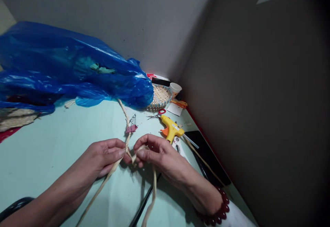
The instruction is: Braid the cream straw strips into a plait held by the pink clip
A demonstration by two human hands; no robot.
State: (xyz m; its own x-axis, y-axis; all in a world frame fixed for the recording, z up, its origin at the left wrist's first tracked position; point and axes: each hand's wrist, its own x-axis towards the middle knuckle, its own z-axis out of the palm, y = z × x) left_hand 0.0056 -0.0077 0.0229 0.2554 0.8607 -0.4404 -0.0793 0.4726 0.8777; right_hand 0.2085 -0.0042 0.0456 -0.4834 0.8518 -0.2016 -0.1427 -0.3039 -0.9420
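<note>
A pale braided cord [123,110] runs from under the blue bag down toward my hands, with a pink binder clip [131,128] on it. My left hand [107,156] pinches the lower end of the braid between thumb and fingers. Just to its right, my right hand [154,153] is closed on a loose pale strand [154,189], part of it looped at the fingertips. Another loose strand [99,189] hangs from the braid past my left hand toward the bottom edge.
The large blue plastic bag [69,62] fills the back left. Behind my right hand lie a yellow glue gun [170,127], red-handled scissors [162,111], a woven basket [163,94] and a paper cup [175,88]. A black tablet-like object [211,155] lies near the right wall.
</note>
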